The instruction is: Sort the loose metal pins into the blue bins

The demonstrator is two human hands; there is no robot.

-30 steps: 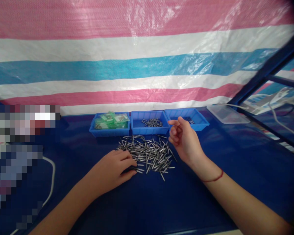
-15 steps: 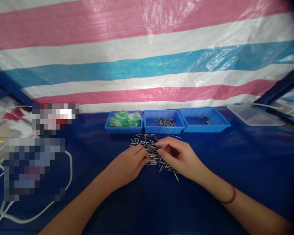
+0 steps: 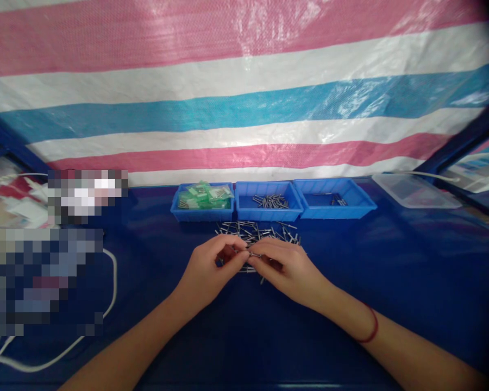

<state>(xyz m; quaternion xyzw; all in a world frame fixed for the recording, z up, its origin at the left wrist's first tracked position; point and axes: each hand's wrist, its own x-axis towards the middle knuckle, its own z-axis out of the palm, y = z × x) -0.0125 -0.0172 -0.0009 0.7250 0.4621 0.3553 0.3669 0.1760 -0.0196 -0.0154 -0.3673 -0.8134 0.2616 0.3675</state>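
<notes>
- Held piece: a thin metal piece (image 3: 255,254) is seen at the fingertips of both hands, over the loose pile (image 3: 244,232) in the middle of the blue surface (image 3: 228,336), nearer its back edge than its front edge.
- Right hand (image 3: 299,271): thumb and forefinger are brought almost together, with the piece pinched between them.
- Left hand (image 3: 207,269): thumb and forefinger are nearly closed at the piece's left end; whether it is gripped or only touched cannot be told.
- Near the back edge: three blue trays are set in a row. Green packets (image 3: 204,194) are held in the left tray (image 3: 204,216), metal pieces in the middle tray (image 3: 269,216), and a few dark, thin items in the right tray (image 3: 338,213).
- Risk (judged): the piece could be dropped into the pile and lost among its likes, if the narrow pinch is loosened or rolled by the fingers. Loose pieces could also be scattered by a knuckle, the hands being held so close over them.
- Orientation: the long axis is laid roughly left to right, about parallel to the back edge. Which end is pointed left cannot be told; both ends are partly covered by fingers.
</notes>
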